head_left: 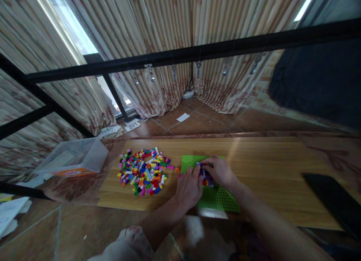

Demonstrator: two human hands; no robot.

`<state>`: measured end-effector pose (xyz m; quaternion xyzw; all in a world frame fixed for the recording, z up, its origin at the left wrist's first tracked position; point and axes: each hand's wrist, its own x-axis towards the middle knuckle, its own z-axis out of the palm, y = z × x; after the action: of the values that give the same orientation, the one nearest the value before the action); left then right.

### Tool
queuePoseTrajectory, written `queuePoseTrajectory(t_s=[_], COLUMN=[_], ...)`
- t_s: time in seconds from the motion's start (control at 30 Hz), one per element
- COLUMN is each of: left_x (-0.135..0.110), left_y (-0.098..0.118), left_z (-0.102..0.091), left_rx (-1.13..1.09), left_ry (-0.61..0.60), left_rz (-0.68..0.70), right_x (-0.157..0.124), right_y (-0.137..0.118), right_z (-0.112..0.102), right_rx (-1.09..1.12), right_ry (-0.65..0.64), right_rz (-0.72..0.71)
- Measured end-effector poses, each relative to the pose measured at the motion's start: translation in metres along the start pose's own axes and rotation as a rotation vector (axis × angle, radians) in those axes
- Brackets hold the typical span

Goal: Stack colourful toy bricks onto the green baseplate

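On the wooden tabletop (265, 159): a green baseplate (225, 202) lay by the near edge, partly covered by both hands.
Brick build (207, 181): it sat over the baseplate, between the hands, showing blue, purple, white, red and yellow parts.
Left hand (189, 186): its bent fingers lay close together at the build's left side; whether they pinched a brick could not be told.
Right hand (220, 172): thumb and forefinger curved in at the build from the right; their tips were too small to show a grip.
Loose bricks (146, 171): a many-coloured heap spread left of the baseplate, with an orange brick (177, 169) between the two.
Clear plastic bin (87, 154): it stood left of the heap, beyond the tabletop's end.
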<state>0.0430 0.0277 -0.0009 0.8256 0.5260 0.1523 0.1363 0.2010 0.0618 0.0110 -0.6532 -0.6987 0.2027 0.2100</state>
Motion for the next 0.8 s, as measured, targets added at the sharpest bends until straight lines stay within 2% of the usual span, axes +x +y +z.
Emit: queuePoseTrajectory(t_s=[0.13, 0.23, 0.4, 0.5, 0.6, 0.7, 0.8], left_x=[0.001, 0.001, -0.002, 0.001, 0.004, 0.005, 0.005], left_y=[0.001, 0.001, -0.013, -0.034, -0.057, -0.07, -0.071], left_z=[-0.002, -0.004, -0.013, -0.025, -0.039, -0.047, -0.045], left_rx=[-0.01, -0.022, -0.078, -0.061, -0.016, 0.019, 0.04], left_ry=[0.003, 0.013, 0.136, 0.22, 0.249, 0.212, 0.128], left_rz=[-0.006, -0.016, -0.079, -0.113, -0.143, -0.1, -0.083], right_x=[-0.007, -0.013, -0.028, -0.038, -0.046, -0.051, -0.055], right_y=[-0.002, -0.004, -0.004, 0.001, 0.011, 0.02, 0.025], right_z=[0.003, 0.004, -0.013, -0.027, -0.033, -0.034, -0.034], right_rx=[-0.006, 0.031, 0.162, 0.148, 0.106, 0.069, 0.031], right_ry=[0.047, 0.156, 0.296, 0.305, 0.28, 0.235, 0.198], right_rz=[-0.045, -0.072, -0.011, -0.004, 0.015, 0.009, 0.0])
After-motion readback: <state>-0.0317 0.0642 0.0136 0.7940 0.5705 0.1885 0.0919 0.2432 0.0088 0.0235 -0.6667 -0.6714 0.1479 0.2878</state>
